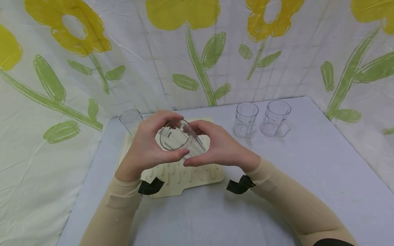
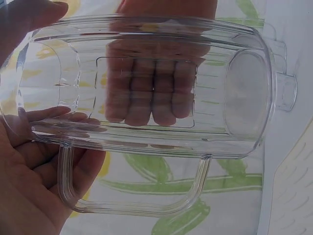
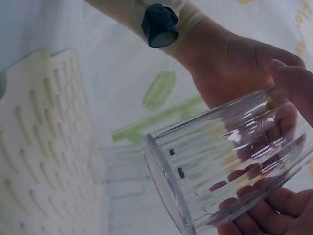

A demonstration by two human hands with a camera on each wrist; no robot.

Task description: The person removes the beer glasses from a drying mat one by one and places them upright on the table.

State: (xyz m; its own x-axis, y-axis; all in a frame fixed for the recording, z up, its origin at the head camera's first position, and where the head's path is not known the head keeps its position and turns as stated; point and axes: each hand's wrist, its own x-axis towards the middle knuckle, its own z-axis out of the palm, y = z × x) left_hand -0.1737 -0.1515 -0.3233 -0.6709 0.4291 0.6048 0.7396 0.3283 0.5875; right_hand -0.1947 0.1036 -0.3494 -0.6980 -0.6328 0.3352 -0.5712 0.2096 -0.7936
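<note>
Both hands are around a clear glass mug (image 1: 176, 136), lifted above a cream ridged drying mat (image 1: 197, 179). My left hand (image 1: 144, 147) grips one side, thumb in front. My right hand (image 1: 223, 145) curls round the opposite side, its thumb close to the left thumb. The left wrist view has the mug (image 2: 210, 112) lying across, its handle (image 2: 142, 208) hanging below; the right hand's fingers (image 2: 146, 93) show through the glass. In the right wrist view, the mug (image 3: 234, 161) tilts between the hands, with small dark marks on its side.
Two clear mugs (image 1: 245, 119) (image 1: 275, 118) stand at the back right, handles toward the right. Another clear glass vessel (image 1: 130, 119) stands at the mat's back left, partly behind the left hand. A flower-printed white curtain (image 1: 135, 68) hangs behind the white-covered table (image 1: 292, 191).
</note>
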